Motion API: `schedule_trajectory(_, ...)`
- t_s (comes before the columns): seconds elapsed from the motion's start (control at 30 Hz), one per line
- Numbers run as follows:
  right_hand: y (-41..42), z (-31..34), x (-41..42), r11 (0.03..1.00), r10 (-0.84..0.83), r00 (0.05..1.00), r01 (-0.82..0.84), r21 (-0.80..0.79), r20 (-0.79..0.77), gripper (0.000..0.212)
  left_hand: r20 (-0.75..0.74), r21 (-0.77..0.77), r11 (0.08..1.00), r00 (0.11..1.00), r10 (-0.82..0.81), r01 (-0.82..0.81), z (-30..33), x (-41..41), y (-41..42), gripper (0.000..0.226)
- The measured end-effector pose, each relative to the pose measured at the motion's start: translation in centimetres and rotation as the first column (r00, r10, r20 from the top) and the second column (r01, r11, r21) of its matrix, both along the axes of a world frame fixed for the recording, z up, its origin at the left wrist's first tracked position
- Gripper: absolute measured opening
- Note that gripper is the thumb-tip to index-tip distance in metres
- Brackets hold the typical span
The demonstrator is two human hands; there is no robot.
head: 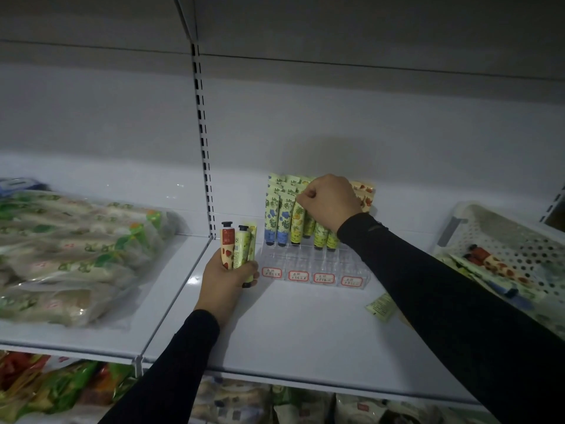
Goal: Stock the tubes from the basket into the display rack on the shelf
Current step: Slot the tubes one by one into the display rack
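A clear display rack with red-edged labels stands on the white shelf. Several floral tubes stand in its rear rows, blue ones at the left, yellow ones beside them, red-patterned ones at the right. My right hand is over the rack with its fingers pinching the top of a yellow tube. My left hand grips a bundle of tubes upright, left of the rack. A white perforated basket at the right holds more tubes.
One loose tube lies on the shelf under my right forearm. Plastic-wrapped packets fill the left shelf bay, past a slotted upright. More packaged goods sit on the shelf below.
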State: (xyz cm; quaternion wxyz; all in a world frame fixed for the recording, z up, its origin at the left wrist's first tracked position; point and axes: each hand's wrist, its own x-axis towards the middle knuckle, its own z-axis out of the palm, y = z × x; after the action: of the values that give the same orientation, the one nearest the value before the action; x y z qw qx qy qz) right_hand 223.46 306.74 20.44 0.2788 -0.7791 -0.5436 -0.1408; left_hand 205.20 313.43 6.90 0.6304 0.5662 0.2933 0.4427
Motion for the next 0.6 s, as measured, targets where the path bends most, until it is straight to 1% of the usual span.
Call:
schedule_trajectory(0.1, 0.06, -0.20, -0.14, 1.000, -0.018, 1.000, 0.018, -0.006, -0.024, 0.041, -0.008, 0.002, 1.000, 1.000, 0.002, -0.002, -0.10, -0.03, 0.11, 0.019)
schedule_trajectory(0.27, 0.17, -0.64, 0.14, 1.000, -0.017, 0.999, 0.018, 0.017, -0.051, 0.039, -0.010, 0.010, 1.000, 1.000, 0.002, -0.002, -0.06, 0.01, 0.03, 0.019)
schedule_trajectory(0.43, 0.36, -0.55, 0.10, 1.000, -0.026, 1.000, 0.026, 0.003, -0.003, 0.047, -0.009, 0.012, 1.000, 1.000, -0.003, 0.003, 0.04, 0.00, -0.07, 0.021)
schedule_trajectory(0.6, 0.31, -0.61, 0.10, 1.000, -0.016, 1.000, 0.016, 0.001, 0.003, 0.048, -0.009, 0.008, 1.000, 1.000, 0.001, -0.001, 0.07, 0.07, -0.12, 0.022)
